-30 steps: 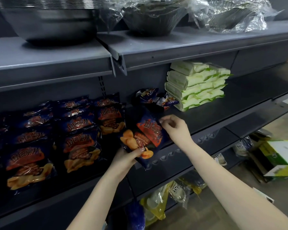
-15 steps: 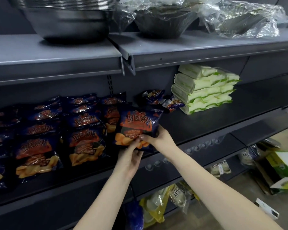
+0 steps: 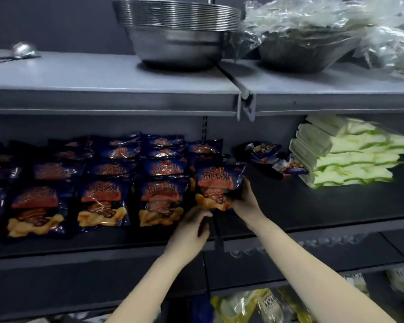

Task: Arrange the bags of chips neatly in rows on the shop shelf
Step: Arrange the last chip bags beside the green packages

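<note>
Dark blue chip bags with red and orange print lie in rows (image 3: 103, 197) on the dark middle shelf (image 3: 313, 206). One more bag (image 3: 216, 183) stands at the right end of the front row. My right hand (image 3: 241, 201) grips its lower right corner. My left hand (image 3: 191, 229) is just below its bottom edge, fingers curled; whether it touches the bag is hard to tell. Two loose small bags (image 3: 271, 157) lie farther back to the right.
A stack of white and green packs (image 3: 350, 155) sits at the right of the same shelf. Steel bowls (image 3: 177, 36) and plastic-wrapped bowls (image 3: 313, 38) stand on the shelf above. Yellow packets (image 3: 250, 306) lie on a lower shelf.
The bag has gone from tilted in mid-air to upright at the right end of the front row. Both hands moved left and toward the shelf with it; the view swung left.
</note>
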`<state>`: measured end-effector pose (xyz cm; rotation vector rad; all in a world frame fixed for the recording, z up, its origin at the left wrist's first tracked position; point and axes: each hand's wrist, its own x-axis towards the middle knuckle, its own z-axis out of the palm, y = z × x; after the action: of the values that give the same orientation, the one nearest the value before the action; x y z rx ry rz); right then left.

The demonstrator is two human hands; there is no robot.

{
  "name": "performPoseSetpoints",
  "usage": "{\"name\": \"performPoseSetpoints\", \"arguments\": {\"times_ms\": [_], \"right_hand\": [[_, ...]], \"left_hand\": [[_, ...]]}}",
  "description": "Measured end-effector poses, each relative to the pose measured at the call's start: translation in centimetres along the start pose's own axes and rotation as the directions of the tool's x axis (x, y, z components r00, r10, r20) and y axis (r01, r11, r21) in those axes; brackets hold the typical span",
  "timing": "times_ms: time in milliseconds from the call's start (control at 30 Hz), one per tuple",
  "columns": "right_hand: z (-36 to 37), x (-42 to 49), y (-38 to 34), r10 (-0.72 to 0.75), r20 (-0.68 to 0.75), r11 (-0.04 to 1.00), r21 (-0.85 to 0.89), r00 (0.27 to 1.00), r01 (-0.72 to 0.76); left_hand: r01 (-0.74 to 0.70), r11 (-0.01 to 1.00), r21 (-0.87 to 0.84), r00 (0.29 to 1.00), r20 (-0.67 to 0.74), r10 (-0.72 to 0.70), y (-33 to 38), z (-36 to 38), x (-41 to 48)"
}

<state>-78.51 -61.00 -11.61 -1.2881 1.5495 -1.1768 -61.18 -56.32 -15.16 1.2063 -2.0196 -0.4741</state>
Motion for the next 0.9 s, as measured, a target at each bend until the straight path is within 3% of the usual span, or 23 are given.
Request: {"name": "performPoseSetpoints", "arguments": {"times_ms": [167, 367, 467, 533, 600, 700, 900], "right_hand": [[1.8, 1.7, 0.1, 0.042, -0.028, 0.983, -0.177, 0.999, -0.046], [2.6, 1.4, 0.7, -0.102, -0.077, 0.940, -0.334, 0.992, 0.071], [2.9, 0.0, 1.3, -0.304, -0.019, 0.817, -0.519, 0.953, 0.250], [3.4, -0.3, 2.0, -0.360, 0.084, 0.703, -0.630, 0.929, 0.330], [4.0, -0.2, 2.6, -0.314, 0.144, 0.680, -0.655, 0.938, 0.328], [4.7, 0.2, 3.0, -0.270, 0.125, 0.729, -0.621, 0.955, 0.287], [5.1, 1.0, 3.1, -0.232, 0.117, 0.729, -0.636, 0.965, 0.253]], "left_hand": [[-0.139, 0.969, 0.206, 0.986, 0.123, 0.115, -2.3, 1.1, -0.6], [-0.164, 0.951, 0.262, 0.986, 0.010, 0.167, -3.3, 2.0, -0.9], [-0.166, 0.949, 0.267, 0.985, 0.000, 0.173, -3.3, 2.1, -1.0], [-0.168, 0.946, 0.275, 0.984, -0.004, 0.176, -3.3, 2.1, -1.0], [-0.167, 0.944, 0.284, 0.985, -0.001, 0.175, -3.3, 2.2, -1.0], [-0.168, 0.939, 0.299, 0.985, 0.006, 0.174, -3.4, 2.3, -1.1], [-0.122, 0.948, 0.293, 0.992, -0.004, 0.129, -3.4, 2.6, -1.0]]}}
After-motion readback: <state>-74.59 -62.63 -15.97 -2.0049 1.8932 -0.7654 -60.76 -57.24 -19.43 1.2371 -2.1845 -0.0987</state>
